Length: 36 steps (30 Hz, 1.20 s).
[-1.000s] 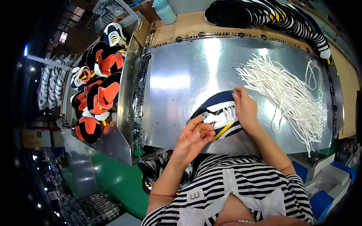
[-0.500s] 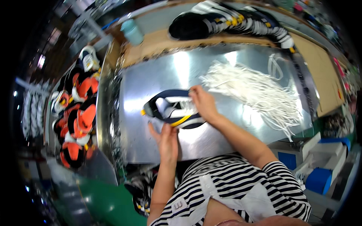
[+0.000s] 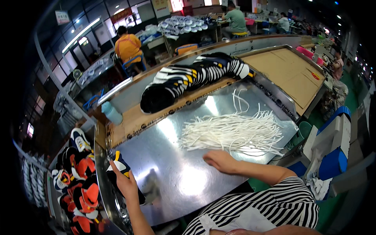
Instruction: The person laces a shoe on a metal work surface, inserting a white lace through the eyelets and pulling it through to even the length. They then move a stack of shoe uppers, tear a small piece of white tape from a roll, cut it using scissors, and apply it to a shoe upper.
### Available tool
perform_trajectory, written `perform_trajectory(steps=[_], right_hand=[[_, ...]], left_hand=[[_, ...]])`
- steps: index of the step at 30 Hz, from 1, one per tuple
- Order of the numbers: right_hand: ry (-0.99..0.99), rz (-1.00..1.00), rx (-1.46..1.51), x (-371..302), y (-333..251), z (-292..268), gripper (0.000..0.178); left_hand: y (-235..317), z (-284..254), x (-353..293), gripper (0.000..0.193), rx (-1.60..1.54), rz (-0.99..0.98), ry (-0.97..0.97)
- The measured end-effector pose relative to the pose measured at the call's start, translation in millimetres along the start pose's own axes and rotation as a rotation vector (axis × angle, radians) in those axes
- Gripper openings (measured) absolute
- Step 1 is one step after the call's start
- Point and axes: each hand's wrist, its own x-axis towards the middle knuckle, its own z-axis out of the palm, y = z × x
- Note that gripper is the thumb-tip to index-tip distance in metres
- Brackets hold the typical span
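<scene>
My left hand (image 3: 127, 185) grips a shoe upper (image 3: 120, 165) at the left edge of the shiny metal tabletop (image 3: 168, 209). The upper is navy and white with a yellow tab; part of it is hidden behind my hand. Over the middle of the tabletop, my right hand (image 3: 220, 160) has its fingers curled together, with nothing visible in them. Just beyond it lies a loose heap of white shoelaces (image 3: 235, 133), apart from the hand.
Left of the table, a bin holds several shoe uppers (image 3: 88, 196) with orange linings. A row of nested striped uppers (image 3: 188, 78) lies along the back ledge, near a light-blue bottle (image 3: 112, 113). Cardboard (image 3: 284, 76) covers the surface at right. Co-workers sit farther off.
The shoe upper has gone from mid-table to the left edge in my left hand. My right hand has let go of it. The view has tilted up, showing more of the room.
</scene>
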Motion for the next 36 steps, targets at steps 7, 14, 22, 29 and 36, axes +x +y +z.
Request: perform_trajectory(steps=[7, 14, 22, 29, 36], right_hand=[[-0.134, -0.174, -0.178, -39, 73, -37, 0.022], [-0.2, -0.27, -0.204, 44, 138, -51, 0.02], [-0.12, -0.144, -0.187, 17, 73, -53, 0.021], [0.28, 0.26, -0.148, 25, 142, -141, 0.021], [0.07, 0.358, -0.478, 91, 215, -166, 0.027]], left_hand=[[-55, 68, 6, 0.088, 0.158, -0.031, -0.07], [3, 42, -57, 0.068, 0.13, 0.281, 0.123], [58, 57, -82, 0.043, -0.255, 0.284, -0.26], [141, 151, -5, 0.052, -0.317, 0.775, -0.436], [224, 339, 80, 0.057, -0.155, 1.011, -0.368]])
